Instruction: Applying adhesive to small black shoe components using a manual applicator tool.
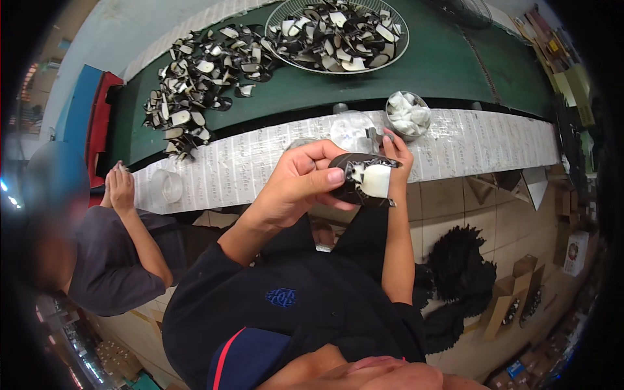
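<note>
I watch the left hand point(300, 182) pinch the dark curved piece point(365, 177), long axis pointing rightward toward the right hand point(402, 155), whose grip I cannot tell from here.

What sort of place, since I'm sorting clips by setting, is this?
Probably a factory or workshop: a green surface resembling a conveyor belt bears a heap of similar dark-and-white pieces, a wide round basket holds more, and a second person is beside the wearer.
</note>
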The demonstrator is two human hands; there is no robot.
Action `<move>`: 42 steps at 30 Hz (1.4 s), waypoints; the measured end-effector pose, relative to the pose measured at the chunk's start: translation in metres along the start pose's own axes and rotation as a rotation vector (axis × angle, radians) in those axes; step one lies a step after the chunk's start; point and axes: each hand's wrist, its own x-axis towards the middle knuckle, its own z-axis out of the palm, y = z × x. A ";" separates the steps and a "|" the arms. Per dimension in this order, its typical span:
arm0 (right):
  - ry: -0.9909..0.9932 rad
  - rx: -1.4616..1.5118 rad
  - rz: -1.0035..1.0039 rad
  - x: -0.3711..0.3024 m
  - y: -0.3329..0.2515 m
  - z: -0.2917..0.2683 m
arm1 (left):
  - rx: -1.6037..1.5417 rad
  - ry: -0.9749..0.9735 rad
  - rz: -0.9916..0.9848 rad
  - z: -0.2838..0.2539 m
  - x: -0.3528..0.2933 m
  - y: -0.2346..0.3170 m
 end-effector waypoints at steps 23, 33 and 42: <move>0.019 -0.039 -0.017 -0.003 -0.002 0.005 | -0.128 -0.129 -0.066 -0.007 -0.031 0.000; 0.010 -0.033 -0.010 -0.002 0.004 0.002 | 0.013 -0.118 -0.039 -0.014 -0.037 0.004; 0.018 -0.031 -0.016 -0.001 0.001 0.006 | 0.110 -0.087 -0.068 -0.024 -0.040 0.009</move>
